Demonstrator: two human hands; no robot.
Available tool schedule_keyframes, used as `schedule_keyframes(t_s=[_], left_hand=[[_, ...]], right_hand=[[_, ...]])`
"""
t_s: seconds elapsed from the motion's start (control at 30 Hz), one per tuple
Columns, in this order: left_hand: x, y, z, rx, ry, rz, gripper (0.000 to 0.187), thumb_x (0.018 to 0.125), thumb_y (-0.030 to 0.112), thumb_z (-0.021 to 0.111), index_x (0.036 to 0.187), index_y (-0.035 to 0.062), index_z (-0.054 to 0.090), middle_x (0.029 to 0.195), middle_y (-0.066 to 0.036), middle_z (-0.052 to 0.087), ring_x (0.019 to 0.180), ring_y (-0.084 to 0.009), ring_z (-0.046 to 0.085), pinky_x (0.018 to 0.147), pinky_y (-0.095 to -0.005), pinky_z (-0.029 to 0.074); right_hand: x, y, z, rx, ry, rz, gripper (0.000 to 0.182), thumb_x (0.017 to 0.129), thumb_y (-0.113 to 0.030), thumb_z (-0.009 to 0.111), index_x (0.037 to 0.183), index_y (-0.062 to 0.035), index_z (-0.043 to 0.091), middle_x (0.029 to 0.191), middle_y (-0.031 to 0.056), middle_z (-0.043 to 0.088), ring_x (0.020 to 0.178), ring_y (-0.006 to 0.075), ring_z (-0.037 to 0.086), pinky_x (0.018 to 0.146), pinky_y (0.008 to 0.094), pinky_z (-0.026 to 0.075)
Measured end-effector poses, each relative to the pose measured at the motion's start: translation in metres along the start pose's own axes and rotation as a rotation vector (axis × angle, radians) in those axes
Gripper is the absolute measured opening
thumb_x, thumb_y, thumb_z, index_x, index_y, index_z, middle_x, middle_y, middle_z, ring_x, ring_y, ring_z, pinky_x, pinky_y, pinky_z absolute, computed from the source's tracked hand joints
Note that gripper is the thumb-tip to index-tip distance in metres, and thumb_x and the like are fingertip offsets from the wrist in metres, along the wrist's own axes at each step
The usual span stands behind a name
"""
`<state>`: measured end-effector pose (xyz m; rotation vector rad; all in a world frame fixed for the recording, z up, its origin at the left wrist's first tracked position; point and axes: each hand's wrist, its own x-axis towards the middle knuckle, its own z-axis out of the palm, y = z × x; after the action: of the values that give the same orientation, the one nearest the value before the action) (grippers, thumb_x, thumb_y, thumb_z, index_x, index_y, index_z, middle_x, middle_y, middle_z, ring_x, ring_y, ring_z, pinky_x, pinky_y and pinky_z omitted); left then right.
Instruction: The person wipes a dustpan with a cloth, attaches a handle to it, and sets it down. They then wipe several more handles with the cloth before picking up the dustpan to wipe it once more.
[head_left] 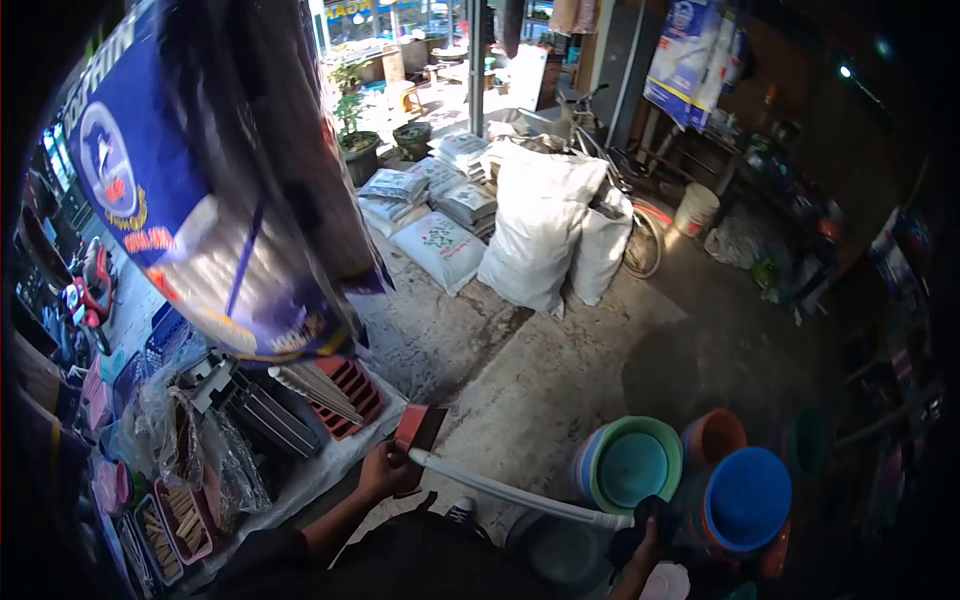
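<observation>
A long white pole (pixel 520 488), slightly bowed in this view, runs across in front of my body. At its left end is a flat reddish-brown piece (pixel 421 428), angular like a dustpan or brush head. My left hand (pixel 384 470) is closed there, fingers pinching where the piece meets the pole. At the other end my right hand (pixel 647 548) is closed around a dark part (pixel 628 536) in shadow; I cannot tell what that part is. Beneath the pole's right half stands a grey tub (pixel 555 553), with a green-rimmed basin (pixel 637 468) just beyond it.
Blue (pixel 747 500) and orange (pixel 714 440) buckets stand at right. Packaged goods (pixel 215 190) hang close at upper left. Below are a red basket (pixel 347 400) and a pink basket (pixel 184 521) of sticks. White sacks (pixel 540 230) and a bicycle (pixel 645 240) stand farther off.
</observation>
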<state>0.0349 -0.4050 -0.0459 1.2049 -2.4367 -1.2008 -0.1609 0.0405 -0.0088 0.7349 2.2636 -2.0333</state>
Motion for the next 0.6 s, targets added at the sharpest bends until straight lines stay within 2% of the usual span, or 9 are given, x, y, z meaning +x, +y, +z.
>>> schedule_keyframes(t_s=[0.07, 0.1, 0.13, 0.2, 0.23, 0.33, 0.4, 0.47, 0.6], left_hand=[[0.029, 0.019, -0.01, -0.119, 0.02, -0.046, 0.037, 0.072, 0.026, 0.074, 0.097, -0.0006, 0.069, 0.092, -0.02, 0.069, 0.084, -0.0329, 0.068, 0.076, -0.0384, 0.052], [0.048, -0.004, 0.001, -0.065, 0.087, 0.052, 0.039, 0.072, 0.027, 0.076, 0.1, 0.0004, 0.069, 0.092, -0.018, 0.07, 0.08, -0.0293, 0.069, 0.071, -0.0355, 0.053], [0.058, 0.003, -0.003, -0.066, 0.104, 0.039, 0.039, 0.072, 0.027, 0.076, 0.1, 0.0004, 0.069, 0.092, -0.018, 0.07, 0.08, -0.0293, 0.069, 0.071, -0.0355, 0.053], [0.079, 0.036, -0.013, -0.087, 0.098, 0.016, 0.043, 0.073, 0.029, 0.078, 0.104, 0.0009, 0.068, 0.092, -0.015, 0.07, 0.079, -0.0248, 0.07, 0.071, -0.0335, 0.053], [0.085, 0.058, -0.02, -0.164, 0.085, -0.035, 0.048, 0.073, 0.033, 0.08, 0.107, 0.0008, 0.068, 0.095, -0.014, 0.071, 0.081, -0.0221, 0.07, 0.072, -0.0324, 0.053], [0.123, 0.06, -0.009, -0.246, 0.119, -0.047, 0.049, 0.074, 0.031, 0.08, 0.109, 0.0004, 0.067, 0.097, -0.013, 0.071, 0.083, -0.0208, 0.07, 0.073, -0.0315, 0.053], [0.148, 0.05, 0.005, -0.195, 0.204, -0.085, 0.048, 0.075, 0.029, 0.079, 0.111, 0.0003, 0.066, 0.1, -0.013, 0.071, 0.085, -0.0199, 0.07, 0.076, -0.0308, 0.053], [0.173, 0.06, 0.014, -0.318, 0.222, -0.103, 0.048, 0.075, 0.029, 0.079, 0.112, -0.0001, 0.066, 0.101, -0.012, 0.071, 0.086, -0.0187, 0.069, 0.078, -0.0316, 0.052], [0.214, 0.07, 0.038, -0.326, 0.44, -0.218, 0.046, 0.073, 0.027, 0.081, 0.107, -0.0013, 0.067, 0.094, -0.012, 0.071, 0.086, -0.017, 0.068, 0.077, -0.0319, 0.051]], right_hand=[[0.004, -0.04, 0.034, 0.128, -0.101, -0.058, 0.049, 0.089, -0.026, 0.065, 0.128, 0.0023, 0.057, 0.125, 0.0132, 0.061, 0.113, 0.0236, 0.059, 0.1, 0.036, 0.044], [0.012, -0.053, 0.048, 0.156, -0.109, -0.087, 0.048, 0.089, -0.024, 0.064, 0.13, 0.0013, 0.057, 0.126, 0.0127, 0.061, 0.112, 0.0215, 0.06, 0.098, 0.0351, 0.045], [0.028, -0.059, 0.057, 0.151, -0.13, -0.087, 0.048, 0.089, -0.024, 0.064, 0.13, 0.0013, 0.057, 0.126, 0.0127, 0.061, 0.112, 0.0215, 0.06, 0.098, 0.0351, 0.045], [0.063, -0.065, 0.072, 0.362, -0.287, 0.019, 0.05, 0.087, -0.023, 0.064, 0.13, 0.0011, 0.056, 0.131, 0.0131, 0.057, 0.111, 0.0266, 0.059, 0.098, 0.0398, 0.045], [0.019, -0.134, 0.118, 0.583, -0.337, 0.185, 0.038, 0.092, -0.027, 0.059, 0.121, -0.0021, 0.059, 0.117, 0.0099, 0.06, 0.104, 0.0229, 0.058, 0.092, 0.0368, 0.047], [0.064, -0.145, 0.172, 0.632, -0.444, 0.238, 0.039, 0.091, -0.029, 0.058, 0.119, -0.001, 0.059, 0.115, 0.0105, 0.059, 0.102, 0.0238, 0.058, 0.09, 0.0383, 0.047], [0.103, -0.146, 0.211, 0.682, -0.539, 0.289, 0.04, 0.091, -0.03, 0.057, 0.117, 0.0, 0.058, 0.113, 0.011, 0.059, 0.1, 0.0247, 0.057, 0.089, 0.0397, 0.047], [0.148, -0.148, 0.257, 0.726, -0.652, 0.34, 0.041, 0.091, -0.031, 0.057, 0.115, 0.001, 0.057, 0.111, 0.0116, 0.058, 0.098, 0.0256, 0.056, 0.087, 0.0411, 0.047], [0.24, -0.193, 0.364, 0.763, -0.907, 0.441, 0.043, 0.09, -0.034, 0.056, 0.112, 0.0031, 0.056, 0.107, 0.0127, 0.056, 0.094, 0.0274, 0.055, 0.083, 0.044, 0.047]])
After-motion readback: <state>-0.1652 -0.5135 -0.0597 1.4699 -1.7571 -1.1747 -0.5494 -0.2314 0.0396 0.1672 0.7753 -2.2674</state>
